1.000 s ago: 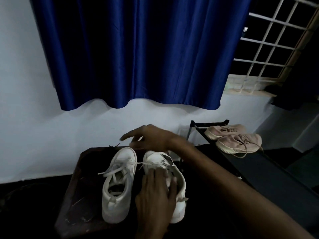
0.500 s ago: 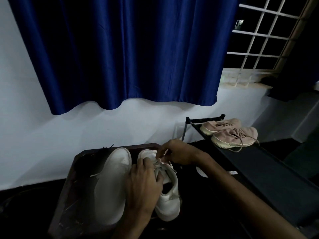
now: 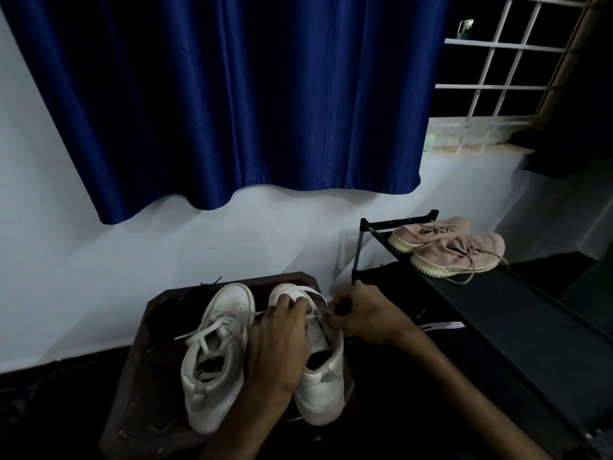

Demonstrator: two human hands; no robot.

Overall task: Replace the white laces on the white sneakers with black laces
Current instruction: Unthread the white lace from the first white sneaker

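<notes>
pointing toes at wall point(image 3: 99, 260), white sneakers point(image 3: 229, 303), left hand point(image 3: 278, 343), right hand point(image 3: 365, 317) pinching laces point(image 3: 311, 293)

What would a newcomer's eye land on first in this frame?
The white sneakers on the dark low table at bottom centre draw the eye first. There the left hand and right hand pinch the white lace of the right-side sneaker. A large blue curtain hangs above, and pink shoes sit on a black rack to the right.

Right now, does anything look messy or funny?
Yes. The left-hand white sneaker has its flat white laces untied and splayed sideways. A pink fabric shoe on the black rack trails a loose lace.
</notes>
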